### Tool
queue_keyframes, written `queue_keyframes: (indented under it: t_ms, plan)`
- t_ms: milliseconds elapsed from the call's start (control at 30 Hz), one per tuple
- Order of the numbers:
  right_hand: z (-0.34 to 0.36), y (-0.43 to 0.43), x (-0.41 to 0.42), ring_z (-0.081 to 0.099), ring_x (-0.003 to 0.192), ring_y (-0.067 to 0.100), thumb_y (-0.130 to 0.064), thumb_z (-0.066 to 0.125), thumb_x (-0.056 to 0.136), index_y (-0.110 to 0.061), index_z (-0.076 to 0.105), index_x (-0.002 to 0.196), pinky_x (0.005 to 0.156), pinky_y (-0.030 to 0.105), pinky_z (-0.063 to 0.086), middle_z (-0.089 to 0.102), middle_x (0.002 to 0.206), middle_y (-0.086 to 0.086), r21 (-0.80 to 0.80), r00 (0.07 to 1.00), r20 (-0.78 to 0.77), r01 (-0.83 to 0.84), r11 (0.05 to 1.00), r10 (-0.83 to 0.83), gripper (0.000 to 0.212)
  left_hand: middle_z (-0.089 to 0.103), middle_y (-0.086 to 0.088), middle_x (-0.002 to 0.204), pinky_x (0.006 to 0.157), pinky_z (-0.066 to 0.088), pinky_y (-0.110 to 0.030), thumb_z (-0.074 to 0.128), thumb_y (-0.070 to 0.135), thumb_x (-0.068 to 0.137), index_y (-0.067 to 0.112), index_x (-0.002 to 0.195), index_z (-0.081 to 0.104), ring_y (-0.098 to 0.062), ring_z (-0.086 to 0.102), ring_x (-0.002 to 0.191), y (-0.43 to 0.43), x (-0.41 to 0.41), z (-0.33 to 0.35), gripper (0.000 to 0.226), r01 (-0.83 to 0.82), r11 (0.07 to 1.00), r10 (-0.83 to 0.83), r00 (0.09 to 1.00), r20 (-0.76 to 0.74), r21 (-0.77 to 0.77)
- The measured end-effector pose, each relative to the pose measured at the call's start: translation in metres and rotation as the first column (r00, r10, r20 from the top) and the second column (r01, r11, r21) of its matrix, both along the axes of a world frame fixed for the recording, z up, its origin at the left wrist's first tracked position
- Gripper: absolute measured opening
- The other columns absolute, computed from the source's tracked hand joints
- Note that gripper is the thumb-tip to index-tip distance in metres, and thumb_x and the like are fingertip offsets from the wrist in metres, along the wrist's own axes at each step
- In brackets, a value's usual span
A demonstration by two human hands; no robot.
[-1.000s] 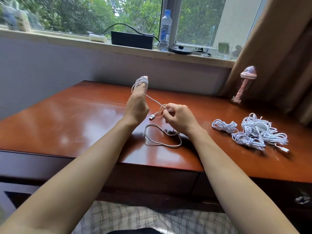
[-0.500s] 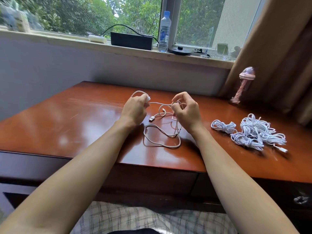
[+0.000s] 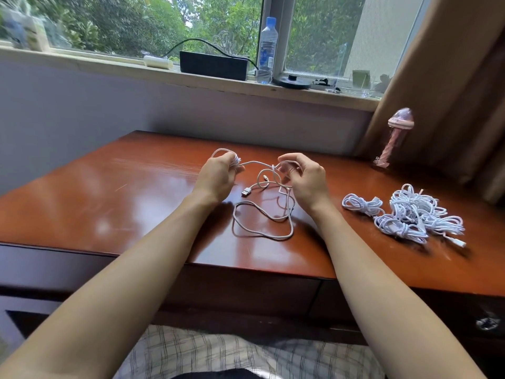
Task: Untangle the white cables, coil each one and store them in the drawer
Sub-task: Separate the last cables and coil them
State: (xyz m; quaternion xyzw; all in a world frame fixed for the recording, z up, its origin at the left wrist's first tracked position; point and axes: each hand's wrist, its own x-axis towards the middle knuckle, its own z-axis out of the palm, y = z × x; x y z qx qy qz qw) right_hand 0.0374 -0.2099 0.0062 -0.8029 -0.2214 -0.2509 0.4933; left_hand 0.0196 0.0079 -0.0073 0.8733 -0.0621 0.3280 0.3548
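A white USB cable (image 3: 262,225) runs between both hands above the wooden desk (image 3: 109,203). My left hand (image 3: 217,177) grips a small bundle of its coils, one loop sticking out past the fingers. My right hand (image 3: 307,179) pinches the strand a short way along. The slack hangs down and lies in loose loops on the desk, with the USB plug (image 3: 246,192) resting between my hands. A pile of tangled white cables (image 3: 418,214) lies at the right, and a small coiled cable (image 3: 360,204) lies at its left edge.
A pink bottle-shaped object (image 3: 393,138) stands at the desk's back right by a brown curtain. The windowsill holds a black box (image 3: 213,65), a water bottle (image 3: 267,50) and small items. A drawer knob (image 3: 487,322) shows below the desk's front edge at the right.
My left hand came down from its raised pose and curled round the coils. My right hand lifted off the desk and moved back, pulling the strand up between the hands.
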Motion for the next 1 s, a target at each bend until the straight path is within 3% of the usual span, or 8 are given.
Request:
queue_keyframes:
  t_ms: [233,367,433,600,700,800,900,1000]
  plan:
    - [0.006,0.005,-0.006,0.070,0.083,0.006,-0.009,0.057,0.101,-0.008,0.073,0.097,0.077,0.021,0.053,0.074,0.089,0.002,0.216,0.977,-0.128,-0.139,0.966,0.169,0.017,0.068,-0.010,0.078,0.061,0.026,-0.031,0.067,0.018,0.097,0.006,0.087,0.061,-0.028,0.043,0.069,-0.005,-0.004,0.000,0.017,-0.003,0.999,0.004,1.000,-0.024,0.041]
    - [0.009,0.007,-0.014,0.069,0.061,0.015,-0.003,0.059,0.099,0.000,0.067,0.111,0.058,0.023,0.053,0.070,0.086,0.017,0.336,0.923,-0.222,-0.230,0.913,0.314,0.014,0.069,-0.010,0.078,0.061,0.025,-0.030,0.067,0.016,0.097,0.006,0.086,0.060,-0.026,0.041,0.068,-0.009,-0.007,0.001,0.016,0.017,0.999,-0.017,1.000,-0.008,0.049]
    - [0.009,0.008,-0.016,0.068,0.059,0.018,-0.001,0.062,0.098,-0.001,0.058,0.128,0.056,0.025,0.053,0.068,0.089,0.020,0.354,0.907,-0.235,-0.256,0.900,0.350,0.030,0.071,-0.011,0.081,0.061,0.024,-0.030,0.067,0.016,0.097,0.006,0.087,0.060,-0.023,0.040,0.068,-0.010,-0.007,0.001,0.015,0.008,0.999,-0.007,1.000,-0.011,0.053]
    - [0.012,0.007,-0.015,0.067,0.067,0.020,-0.002,0.069,0.093,-0.024,0.043,0.147,0.075,0.037,0.059,0.065,0.118,0.016,0.444,0.875,-0.246,-0.281,0.851,0.418,0.063,0.074,-0.014,0.087,0.064,0.030,-0.028,0.067,0.014,0.096,0.008,0.088,0.063,-0.035,0.059,0.078,-0.007,-0.004,-0.001,0.011,-0.018,0.997,0.019,1.000,-0.023,0.077]
    - [0.011,0.004,-0.013,0.065,0.068,0.016,-0.002,0.070,0.092,-0.021,0.057,0.140,0.067,0.028,0.055,0.066,0.124,0.008,0.404,0.868,-0.241,-0.317,0.858,0.435,0.053,0.074,-0.017,0.092,0.065,0.031,-0.029,0.068,0.015,0.095,0.005,0.094,0.066,-0.039,0.062,0.086,-0.007,-0.004,-0.001,0.011,-0.040,0.993,0.042,0.999,-0.013,0.114]
    - [0.007,0.006,-0.014,0.052,0.060,0.013,-0.016,0.075,0.091,-0.017,0.067,0.126,0.056,0.025,0.044,0.072,0.100,-0.001,0.322,0.875,-0.255,-0.324,0.890,0.411,0.035,0.075,-0.013,0.091,0.064,0.028,-0.026,0.068,0.012,0.095,0.005,0.095,0.067,-0.035,0.062,0.086,-0.008,-0.007,-0.001,0.007,-0.026,0.991,0.024,1.000,0.015,0.133]
    - [0.007,0.008,-0.011,0.050,0.048,0.004,-0.017,0.059,0.103,-0.009,0.067,0.112,0.049,0.019,0.041,0.072,0.095,0.008,0.349,0.929,-0.211,-0.220,0.911,0.305,0.015,0.075,-0.010,0.086,0.062,0.028,-0.025,0.070,0.008,0.092,0.004,0.092,0.067,-0.030,0.059,0.080,-0.009,-0.008,-0.001,0.005,0.023,0.990,-0.032,0.997,0.067,0.141]
    - [0.007,0.005,-0.003,0.067,0.062,0.002,-0.017,0.049,0.107,-0.010,0.060,0.105,0.058,0.015,0.046,0.075,0.095,0.019,0.371,0.976,-0.155,-0.086,0.925,0.153,0.012,0.066,-0.001,0.076,0.063,0.033,-0.025,0.070,0.004,0.089,0.006,0.085,0.064,-0.024,0.059,0.076,-0.010,-0.006,-0.002,0.008,0.139,0.984,-0.144,0.989,0.040,0.114]
